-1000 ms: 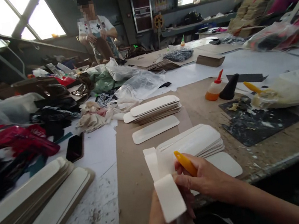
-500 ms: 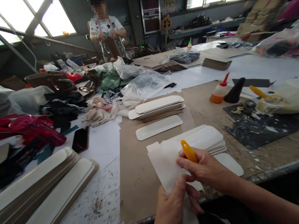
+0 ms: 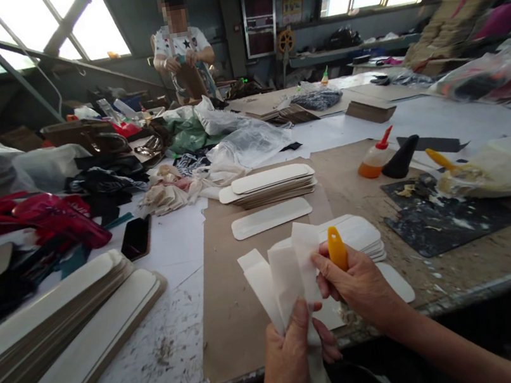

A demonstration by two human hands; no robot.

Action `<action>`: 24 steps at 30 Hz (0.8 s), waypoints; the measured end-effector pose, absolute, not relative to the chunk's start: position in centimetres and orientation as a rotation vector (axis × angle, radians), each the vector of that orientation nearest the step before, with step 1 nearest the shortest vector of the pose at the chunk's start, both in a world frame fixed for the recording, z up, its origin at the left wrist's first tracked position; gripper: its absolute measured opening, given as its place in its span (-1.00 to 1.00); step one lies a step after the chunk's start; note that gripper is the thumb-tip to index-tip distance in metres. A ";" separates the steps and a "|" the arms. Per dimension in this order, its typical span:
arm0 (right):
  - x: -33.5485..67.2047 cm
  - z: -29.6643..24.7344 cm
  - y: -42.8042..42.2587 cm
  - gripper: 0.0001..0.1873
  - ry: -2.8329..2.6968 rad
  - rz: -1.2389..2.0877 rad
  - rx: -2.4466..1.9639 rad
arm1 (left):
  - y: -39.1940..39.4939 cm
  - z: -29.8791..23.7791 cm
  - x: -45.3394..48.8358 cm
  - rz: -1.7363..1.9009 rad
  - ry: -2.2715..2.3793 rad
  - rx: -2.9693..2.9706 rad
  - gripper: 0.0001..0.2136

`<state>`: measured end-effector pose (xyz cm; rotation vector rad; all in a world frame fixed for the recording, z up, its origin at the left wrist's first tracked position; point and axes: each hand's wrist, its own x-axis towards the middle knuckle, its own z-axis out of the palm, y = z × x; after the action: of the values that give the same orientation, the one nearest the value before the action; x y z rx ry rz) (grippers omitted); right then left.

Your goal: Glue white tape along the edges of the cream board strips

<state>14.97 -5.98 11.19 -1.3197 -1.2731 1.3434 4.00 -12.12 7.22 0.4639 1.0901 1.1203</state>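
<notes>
My left hand (image 3: 292,355) is closed around a bunch of white paper strips (image 3: 282,277) that fan upward in front of me. My right hand (image 3: 356,284) grips an orange-yellow tool handle (image 3: 337,248) in its fist and pinches the rightmost strip with thumb and finger. Behind the hands lies a stack of white rounded pieces (image 3: 357,235) on a brown cardboard sheet (image 3: 222,273). One single white piece (image 3: 271,218) lies farther back, with another stack (image 3: 272,184) beyond it.
Long white boards (image 3: 61,336) are piled at the left. A glue bottle (image 3: 376,158), a black cone (image 3: 401,157) and a smeared black mat (image 3: 446,217) sit at right. A phone (image 3: 136,238) lies left of the cardboard. Another person (image 3: 180,43) stands at the table's far end.
The white strips have separated and fanned out upright. My right hand rose with the orange tool and now pinches one strip; my left hand shifted its grip lower on the bunch.
</notes>
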 end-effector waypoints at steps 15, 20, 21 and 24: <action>22.7 15.6 -3.6 -0.68 -1.420 1.117 -1.317 | -14.0 6.6 -0.4 1.346 1.194 0.216 -0.63; 20.0 14.6 -6.5 -0.78 -2.020 1.584 -1.228 | -13.9 7.3 0.5 1.309 0.980 0.277 -0.42; 19.2 14.3 -6.9 -0.81 -2.079 1.667 -1.196 | -13.9 7.6 0.7 1.286 0.994 0.270 -0.40; 17.5 13.2 -7.2 -0.86 -2.124 1.813 -1.138 | -13.8 8.1 1.2 1.252 1.157 0.251 -0.52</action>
<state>17.52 -7.16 13.19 -1.1376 -2.1242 1.8130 1.23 -13.80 8.11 0.2506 1.1568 1.2521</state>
